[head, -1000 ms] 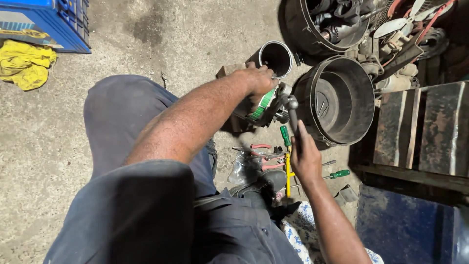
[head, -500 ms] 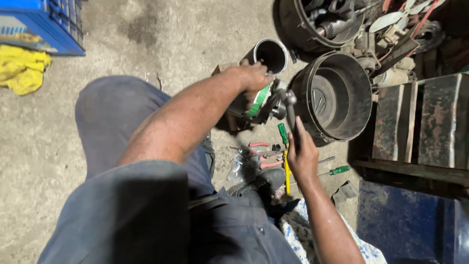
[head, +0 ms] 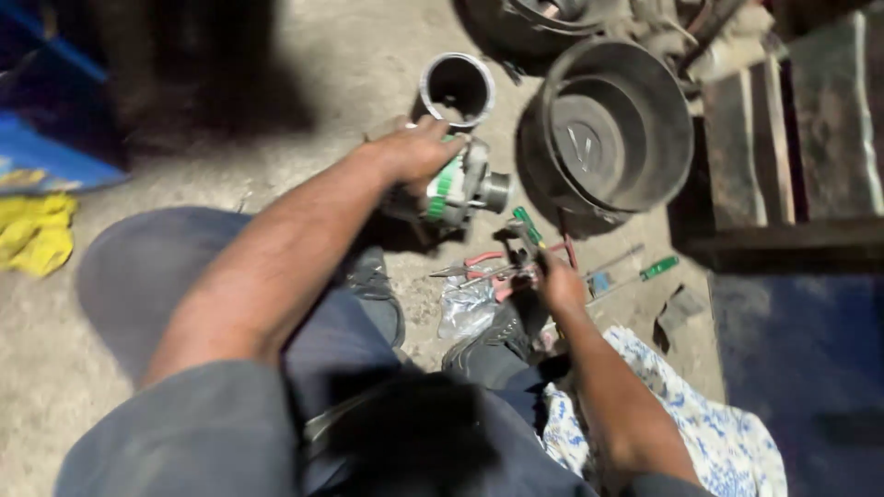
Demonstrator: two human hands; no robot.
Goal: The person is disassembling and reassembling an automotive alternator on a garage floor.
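Two grips: left hand (head: 419,152) on alternator (head: 460,184), right hand (head: 560,281) on pliers (head: 497,267).

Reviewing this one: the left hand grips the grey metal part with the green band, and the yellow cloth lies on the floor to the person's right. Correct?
Not quite. The head view shows the left hand gripping the grey metal part with the green band, but the yellow cloth lies on the floor to the person's left, not right.
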